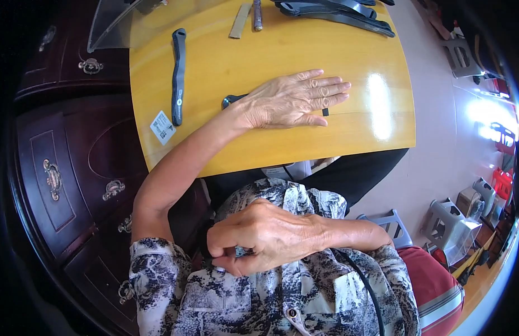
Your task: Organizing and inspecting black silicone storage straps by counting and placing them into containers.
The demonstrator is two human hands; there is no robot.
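Observation:
My left hand [298, 99] lies flat on the yellow tabletop [226, 145], fingers stretched out to the right. Beneath its palm is a dark strap-like piece [231, 101]; only its rounded left end and a small black tip by the fingers show. In front of my chest, my right hand [262, 238] is curled, thumb and forefinger brought together close to the patterned shirt. Whatever it holds, if anything, is hidden. Left of my left hand lies a long dark grey strap-like piece [179, 78] with a round hole at its far end.
A white printed label [162, 127] sits near the table's left edge. At the far side are a tan strip [240, 21], a slim stick [258, 15] and several dark strap-like pieces [338, 17]. Dark wooden drawers [55, 179] stand left; grey plastic stools [447, 224] stand right.

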